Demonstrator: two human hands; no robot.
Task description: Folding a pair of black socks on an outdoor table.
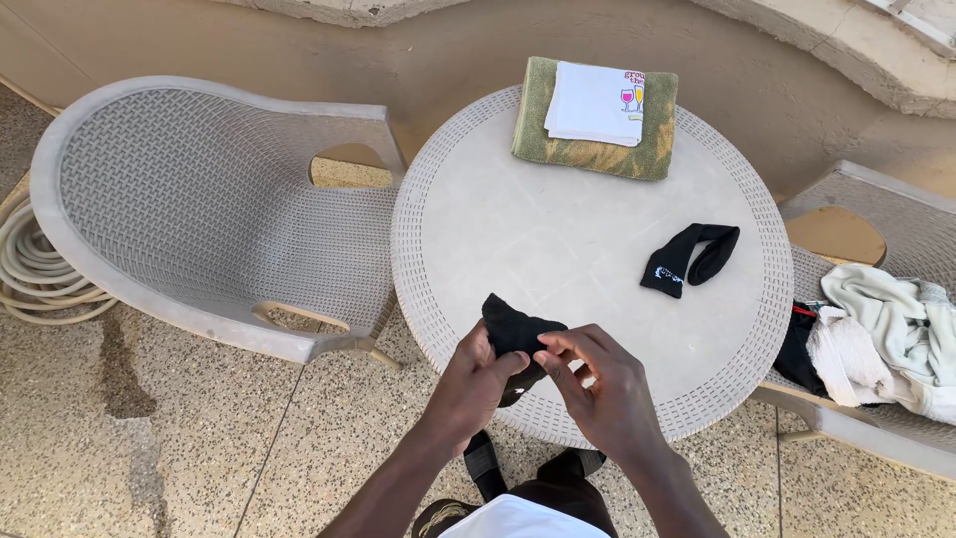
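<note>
Both your left hand (476, 384) and right hand (602, 389) pinch the black sock (514, 336) over the round table's (558, 249) near edge (its long axis rising away from you), the left nearer its bulk.

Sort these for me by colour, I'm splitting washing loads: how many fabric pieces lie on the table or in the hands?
Black: 2, the sock in both hands and the sock on the table
Green: 1, the towel
White: 1, the cloth
Total: 4
</note>
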